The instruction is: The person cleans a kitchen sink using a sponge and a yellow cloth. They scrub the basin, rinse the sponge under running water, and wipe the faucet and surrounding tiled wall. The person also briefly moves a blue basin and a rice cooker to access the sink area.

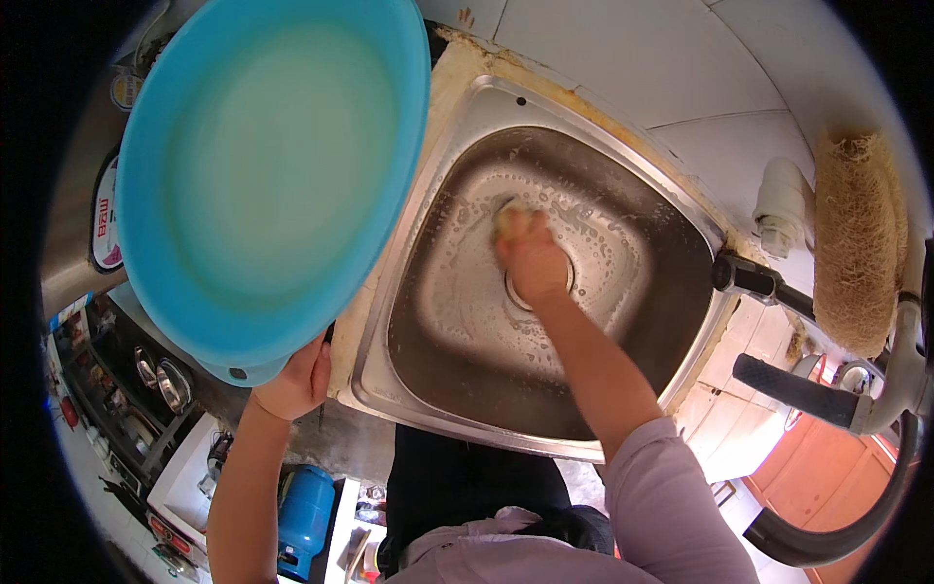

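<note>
My left hand [298, 376] grips the near rim of a large blue plastic basin [273, 321], beside its handle hole; some fingers are hidden underneath. Cloudy pale water [284, 160] covers the basin's bottom. My right hand [538, 263] is down inside a stainless-steel sink [467, 394], close to the round drain [571, 274]. Under its fingers is a small yellowish pad [508, 217], blurred and partly covered, pressed against the sink floor. Water drops and suds dot the metal around it.
On the right, a loofah [854, 241] hangs by a white plastic fitting [781, 201] and a metal frame with a dark grip [795, 390]. White wall tiles [627, 58] rise behind the sink. A blue gas cylinder [306, 511] stands low at the left.
</note>
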`<state>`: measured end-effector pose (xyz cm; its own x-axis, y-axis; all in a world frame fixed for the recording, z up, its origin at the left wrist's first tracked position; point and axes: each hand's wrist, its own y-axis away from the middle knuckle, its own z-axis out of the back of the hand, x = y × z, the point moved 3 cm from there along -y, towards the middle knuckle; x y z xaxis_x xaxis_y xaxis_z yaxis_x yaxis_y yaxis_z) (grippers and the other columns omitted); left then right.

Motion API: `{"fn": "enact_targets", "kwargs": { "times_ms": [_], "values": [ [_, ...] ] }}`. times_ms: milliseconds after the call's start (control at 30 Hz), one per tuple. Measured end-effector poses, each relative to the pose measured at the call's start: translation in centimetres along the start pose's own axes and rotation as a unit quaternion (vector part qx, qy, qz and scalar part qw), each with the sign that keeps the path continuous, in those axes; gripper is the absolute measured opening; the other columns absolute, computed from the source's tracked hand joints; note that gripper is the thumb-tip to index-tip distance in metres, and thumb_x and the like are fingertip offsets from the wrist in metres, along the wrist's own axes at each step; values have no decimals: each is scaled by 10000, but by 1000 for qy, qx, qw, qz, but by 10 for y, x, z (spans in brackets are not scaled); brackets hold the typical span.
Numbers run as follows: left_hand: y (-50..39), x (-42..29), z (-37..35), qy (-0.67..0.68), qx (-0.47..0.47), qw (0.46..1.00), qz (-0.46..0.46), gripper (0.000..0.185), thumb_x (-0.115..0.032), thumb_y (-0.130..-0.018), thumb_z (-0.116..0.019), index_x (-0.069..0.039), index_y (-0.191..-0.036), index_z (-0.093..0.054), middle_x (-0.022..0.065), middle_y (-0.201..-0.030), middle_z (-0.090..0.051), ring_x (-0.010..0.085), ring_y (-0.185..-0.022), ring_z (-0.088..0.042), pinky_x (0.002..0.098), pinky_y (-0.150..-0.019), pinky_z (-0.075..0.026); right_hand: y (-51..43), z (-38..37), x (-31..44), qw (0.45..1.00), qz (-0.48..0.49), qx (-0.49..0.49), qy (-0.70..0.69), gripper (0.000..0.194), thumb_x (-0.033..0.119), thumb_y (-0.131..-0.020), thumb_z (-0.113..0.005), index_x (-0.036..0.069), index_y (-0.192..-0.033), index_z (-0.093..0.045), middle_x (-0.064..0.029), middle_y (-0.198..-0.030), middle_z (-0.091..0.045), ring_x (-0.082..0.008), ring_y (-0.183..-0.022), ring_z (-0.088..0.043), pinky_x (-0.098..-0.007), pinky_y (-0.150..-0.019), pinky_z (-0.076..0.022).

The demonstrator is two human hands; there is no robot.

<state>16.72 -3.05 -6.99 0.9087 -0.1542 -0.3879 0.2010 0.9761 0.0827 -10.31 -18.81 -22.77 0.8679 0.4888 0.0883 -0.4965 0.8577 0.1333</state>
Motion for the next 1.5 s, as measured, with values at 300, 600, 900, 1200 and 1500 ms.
{"fn": "enact_targets", "kwargs": {
  "times_ms": [300, 600, 900, 1200, 1500],
  "values": [
    [-4, -4, 5, -14, -31, 999, -10, 456, -2, -809, -471, 34, -1259, -535, 176, -1347, -491, 342, -1213, -497, 394, -1039, -368, 63, -3, -32, 985, 23, 152, 78, 425, 208, -829, -598, 36, -1196, -471, -196, -1087, -542, -320, -824, -645, -367, -608, -576],
    [-5, -4, 4, -14, -25, 1000, 1, 476, -19, -801, -491, 5, -1275, -537, 168, -1317, -519, 335, -1194, -509, 395, -1037, -364, 68, 2, -25, 937, -88, 327, -84, 368, 270, -861, -557, 37, -1135, -475, -223, -1066, -546, -382, -844, -645, -447, -717, -547],
    [5, 0, -3, -29, -26, 999, 2, 478, -13, -810, -484, -2, -1285, -532, 168, -1311, -524, 352, -1190, -507, 401, -1032, -367, 55, 4, 66, 966, 129, 187, -124, 331, 198, -874, -521, 78, -1173, -446, -212, -1119, -492, -354, -858, -633, -420, -653, -566],
    [4, 1, -3, -9, -27, 1000, 1, 473, -21, -820, -482, -5, -1291, -528, 171, -1322, -515, 352, -1192, -504, 402, -1024, -376, 28, 24, -120, 990, -34, 118, 66, 451, 249, -867, -548, 103, -1272, -416, -155, -1151, -484, -322, -1075, -514, -463, -857, -479],
    [2, -1, -1, -38, -52, 998, -5, 472, -40, -822, -492, -38, -1291, -542, 141, -1332, -515, 337, -1200, -500, 410, -1036, -361, 174, 34, -8, 865, -172, 457, -113, 535, 432, -846, -565, 187, -1312, -471, -136, -1330, -452, -393, -1163, -487, -482, -944, -430]
  ]
}}
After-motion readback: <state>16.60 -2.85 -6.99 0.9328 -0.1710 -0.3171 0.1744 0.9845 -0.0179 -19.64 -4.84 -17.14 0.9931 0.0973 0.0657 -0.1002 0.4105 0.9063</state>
